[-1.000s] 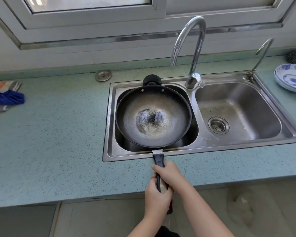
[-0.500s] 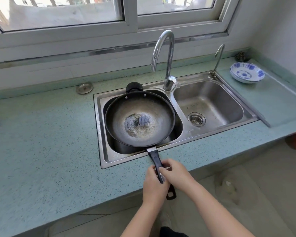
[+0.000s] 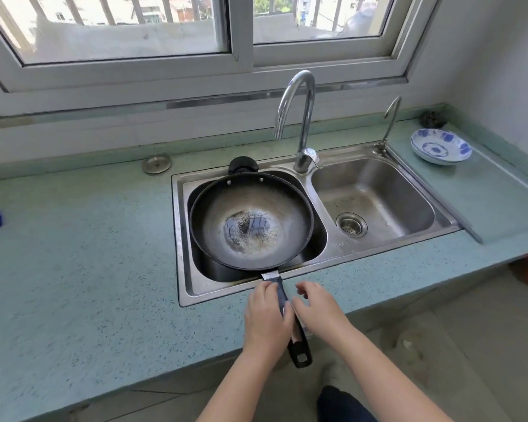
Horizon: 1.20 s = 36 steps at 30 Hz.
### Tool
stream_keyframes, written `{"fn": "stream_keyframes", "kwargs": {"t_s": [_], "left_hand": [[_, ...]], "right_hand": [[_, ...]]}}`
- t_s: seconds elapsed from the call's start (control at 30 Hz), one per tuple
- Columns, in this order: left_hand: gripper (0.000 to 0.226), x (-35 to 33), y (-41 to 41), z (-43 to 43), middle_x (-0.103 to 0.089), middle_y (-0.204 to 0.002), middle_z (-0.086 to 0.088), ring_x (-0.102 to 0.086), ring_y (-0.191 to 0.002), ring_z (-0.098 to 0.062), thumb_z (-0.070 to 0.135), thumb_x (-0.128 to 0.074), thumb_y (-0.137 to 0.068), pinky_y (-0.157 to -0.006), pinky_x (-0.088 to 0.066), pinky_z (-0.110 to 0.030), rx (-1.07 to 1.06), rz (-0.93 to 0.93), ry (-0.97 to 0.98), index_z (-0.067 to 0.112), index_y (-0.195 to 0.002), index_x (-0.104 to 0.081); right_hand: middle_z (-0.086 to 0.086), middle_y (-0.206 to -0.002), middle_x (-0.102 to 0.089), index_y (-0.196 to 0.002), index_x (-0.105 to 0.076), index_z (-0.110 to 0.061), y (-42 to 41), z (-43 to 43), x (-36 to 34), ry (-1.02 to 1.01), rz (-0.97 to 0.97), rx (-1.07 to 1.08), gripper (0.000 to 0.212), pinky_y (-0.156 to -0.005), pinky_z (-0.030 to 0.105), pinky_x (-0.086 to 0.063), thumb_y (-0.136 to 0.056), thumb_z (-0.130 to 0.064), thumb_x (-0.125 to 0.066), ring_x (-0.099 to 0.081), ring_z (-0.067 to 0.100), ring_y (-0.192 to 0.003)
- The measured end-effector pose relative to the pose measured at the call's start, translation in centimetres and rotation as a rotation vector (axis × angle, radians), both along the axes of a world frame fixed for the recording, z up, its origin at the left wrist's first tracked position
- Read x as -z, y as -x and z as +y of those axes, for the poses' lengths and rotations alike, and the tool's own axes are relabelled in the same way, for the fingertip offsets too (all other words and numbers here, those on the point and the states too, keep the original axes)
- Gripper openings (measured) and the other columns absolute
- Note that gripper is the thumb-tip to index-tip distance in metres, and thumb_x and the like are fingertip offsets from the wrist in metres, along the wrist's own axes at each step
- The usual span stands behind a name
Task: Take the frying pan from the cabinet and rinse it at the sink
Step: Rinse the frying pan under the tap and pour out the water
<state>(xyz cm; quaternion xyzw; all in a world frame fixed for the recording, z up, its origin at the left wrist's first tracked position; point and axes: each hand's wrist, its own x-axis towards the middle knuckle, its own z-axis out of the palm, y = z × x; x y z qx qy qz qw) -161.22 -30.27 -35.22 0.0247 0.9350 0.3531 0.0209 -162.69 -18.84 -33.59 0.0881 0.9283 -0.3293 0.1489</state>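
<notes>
Largest first: we see a teal countertop (image 3: 83,269) w/ a double steel sink (image 3: 180,239) set into it. The frying pan (image 3: 250,220) sits upright in the sink's left basin, scorched patch at ctr; its handle (image 3: 282,295) runs out over the front rim toward us. The tall tap (image 3: 305,117) stands behind, btwn the basins, spout over the pan side. The left hand (image 3: 267,321) is wrapped on the handle, fingers curled round it. The right hand (image 3: 320,312) lies just beside the handle, fingers loosely bent, grasping nothing. A blue-patterned bowl (image 3: 441,146) rests at far right; a metal disc (image 3: 156,163) lies behind the sink's left corner.
</notes>
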Motion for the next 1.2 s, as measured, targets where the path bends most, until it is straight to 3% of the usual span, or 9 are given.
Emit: {"fn": "stream_keyframes", "kwargs": {"t_s": [0.27, 0.4, 0.67, 0.77, 0.87, 0.93, 1.07, 1.2], "left_hand": [[0.047, 1.4, 5.4, 5.1, -0.069, -0.102, -0.011, -0.068, -0.093, -0.027, 0.032, -0.041, -0.074, -0.078, -0.058, -0.039, 0.026, 0.038, 0.103, 0.003, -0.099, -0.068], [0.040, 1.2, 9.2, 7.8, -0.069, -0.092, -0.005, -0.069, -0.083, -0.021, 0.030, -0.041, -0.071, -0.070, -0.057, -0.028, 0.013, 0.043, 0.132, 0.007, -0.094, -0.065], [0.035, 2.5, 16.1, 12.7, -0.072, -0.101, -0.010, -0.070, -0.091, -0.024, 0.023, -0.049, -0.067, -0.072, -0.058, -0.032, -0.010, 0.064, 0.226, 0.008, -0.090, -0.071], [0.034, 3.3, 17.3, 13.5, -0.071, -0.103, -0.010, -0.067, -0.097, -0.022, 0.022, -0.051, -0.067, -0.074, -0.058, -0.031, -0.029, 0.126, 0.245, 0.009, -0.092, -0.070], [0.032, 4.2, 18.0, 14.1, -0.071, -0.105, -0.010, -0.059, -0.103, -0.020, 0.018, -0.061, -0.064, -0.074, -0.057, -0.031, -0.050, 0.190, 0.273, 0.008, -0.092, -0.071], [0.032, 4.7, 18.3, 14.4, -0.072, -0.105, -0.009, -0.060, -0.102, -0.019, 0.018, -0.062, -0.062, -0.074, -0.057, -0.030, -0.056, 0.217, 0.300, 0.009, -0.092, -0.071], [0.037, 5.8, 18.6, 14.9, -0.072, -0.104, -0.009, -0.047, -0.104, -0.016, 0.016, -0.062, -0.059, -0.072, -0.057, -0.031, -0.084, 0.238, 0.323, 0.009, -0.095, -0.069], [0.037, 6.4, 18.8, 15.3, -0.072, -0.103, -0.011, -0.047, -0.103, -0.017, 0.015, -0.057, -0.063, -0.072, -0.057, -0.030, -0.091, 0.263, 0.339, 0.010, -0.099, -0.062]], "right_hand": [[0.007, -0.127, -0.052, -0.128, -0.048, -0.007, 5.9, 6.6, 0.8, -0.010, 0.086, -0.032, 0.037, -0.097, 0.026, -0.037, -0.092, -0.015, -0.045, -0.048, 0.019, -0.118], [0.010, -0.125, -0.055, -0.124, -0.051, -0.004, 11.6, 10.7, 0.7, 0.011, 0.063, -0.015, 0.035, -0.100, 0.031, -0.037, -0.090, -0.013, -0.047, -0.049, 0.023, -0.119], [0.010, -0.117, -0.056, -0.119, -0.054, -0.003, 21.8, 16.2, 0.2, 0.087, 0.156, -0.041, 0.031, -0.094, 0.027, -0.037, -0.089, -0.010, -0.052, -0.052, 0.023, -0.112], [0.009, -0.115, -0.060, -0.118, -0.055, -0.004, 24.9, 16.6, -0.1, 0.274, 0.145, 0.024, 0.030, -0.089, 0.023, -0.038, -0.088, -0.008, -0.054, -0.056, 0.021, -0.107], [0.009, -0.114, -0.061, -0.124, -0.051, -0.003, 27.4, 16.2, -0.9, 0.627, -0.019, 0.163, 0.034, -0.079, 0.023, -0.044, -0.090, -0.005, -0.054, -0.056, 0.016, -0.098], [0.010, -0.116, -0.060, -0.128, -0.046, -0.001, 28.6, 16.0, -1.0, 0.749, -0.098, 0.188, 0.039, -0.072, 0.019, -0.046, -0.090, -0.001, -0.052, -0.055, 0.016, -0.099], [0.017, -0.123, -0.058, -0.130, -0.043, 0.003, 30.0, 15.9, -0.3, 0.842, -0.133, 0.214, 0.042, -0.075, 0.020, -0.047, -0.089, 0.005, -0.051, -0.055, 0.019, -0.104], [0.013, -0.101, -0.061, -0.129, -0.042, 0.010, 30.7, 16.2, -0.1, 1.026, -0.157, 0.262, 0.042, -0.084, 0.026, -0.047, -0.087, 0.014, -0.047, -0.059, 0.023, -0.096]]}}
